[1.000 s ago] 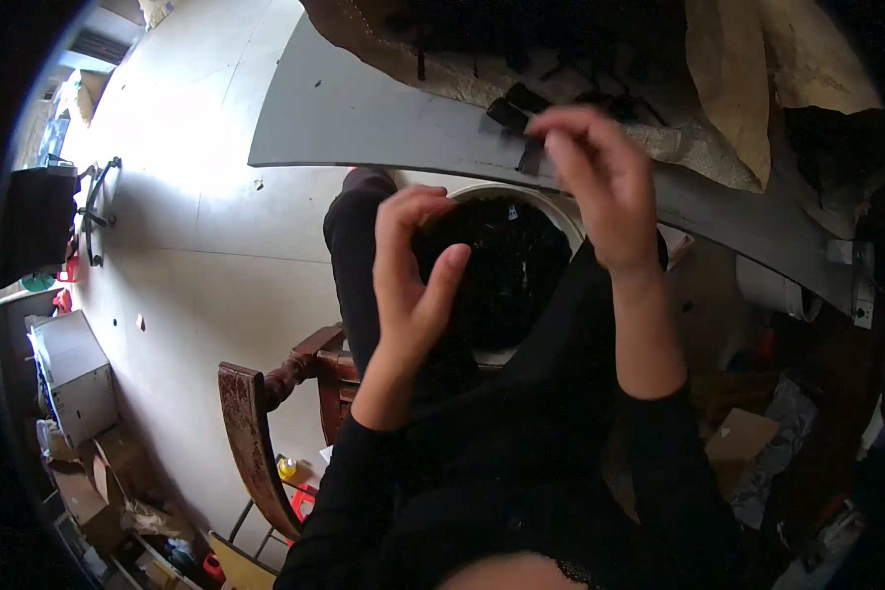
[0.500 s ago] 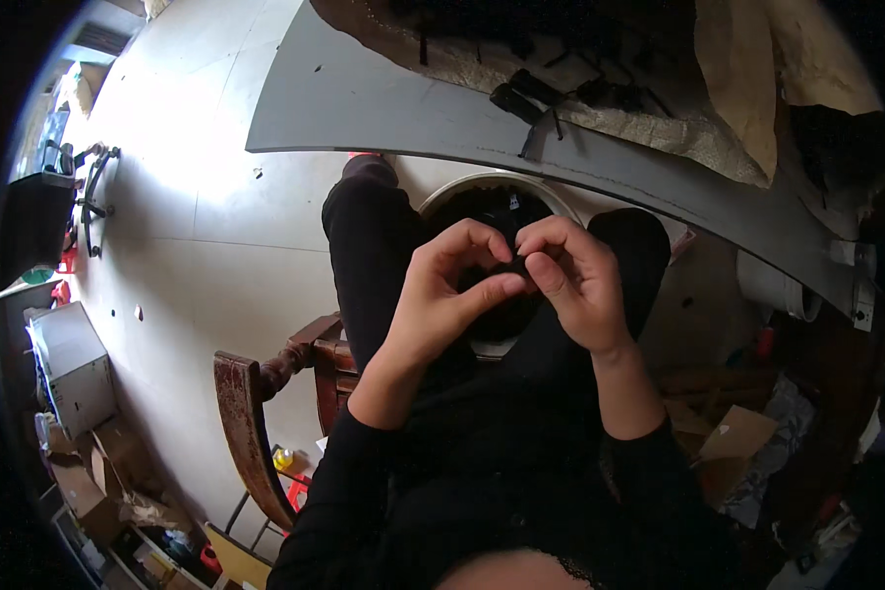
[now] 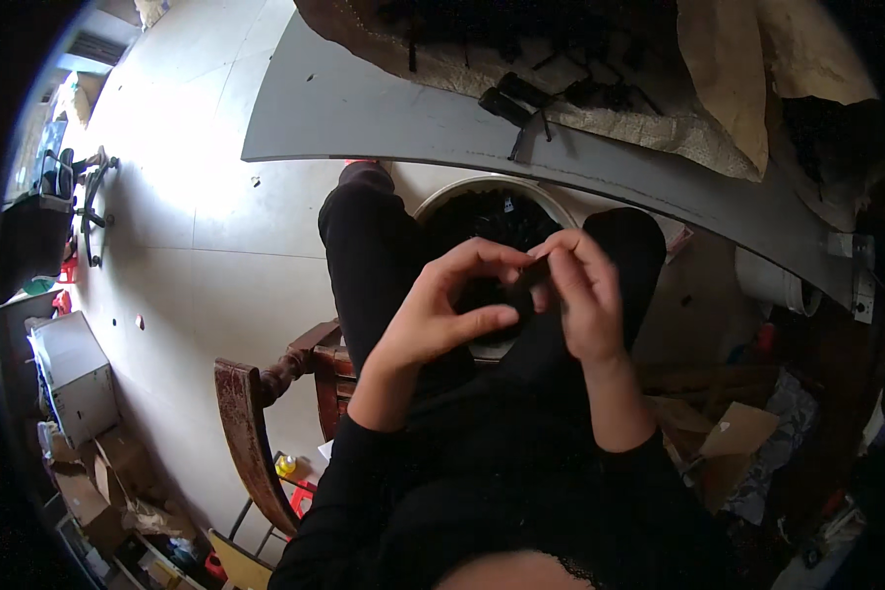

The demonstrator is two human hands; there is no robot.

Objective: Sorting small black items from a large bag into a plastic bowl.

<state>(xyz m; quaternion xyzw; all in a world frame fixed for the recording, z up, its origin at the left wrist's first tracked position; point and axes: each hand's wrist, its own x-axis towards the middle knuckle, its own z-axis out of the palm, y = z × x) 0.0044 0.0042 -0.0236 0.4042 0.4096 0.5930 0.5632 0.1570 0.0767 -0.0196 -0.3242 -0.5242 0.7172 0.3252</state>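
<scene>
Over my lap, my left hand [image 3: 447, 303] and my right hand [image 3: 588, 300] meet at the fingertips around a small black piece [image 3: 529, 281]. Its exact kind is hard to make out against my dark trousers. The right thumb and fingers pinch it from the right. My left fingers curl around its other side, with the left thumb lower down. Just beyond the hands, a pale round bucket [image 3: 440, 202] stands between my knees, holding a heap of black pieces [image 3: 492, 211].
A grey tabletop [image 3: 364, 113] curves across the front. On it lies an opened woven sack [image 3: 659, 138] with several black parts [image 3: 511, 98]. A wooden chair arm [image 3: 241, 423] is at my left. Cartons [image 3: 74, 369] line the far left; torn cardboard [image 3: 737, 433] lies right.
The black piece now shows more between my hands. My right fingers have tilted and shifted slightly, and my left thumb has dropped lower, apart from the right thumb.
</scene>
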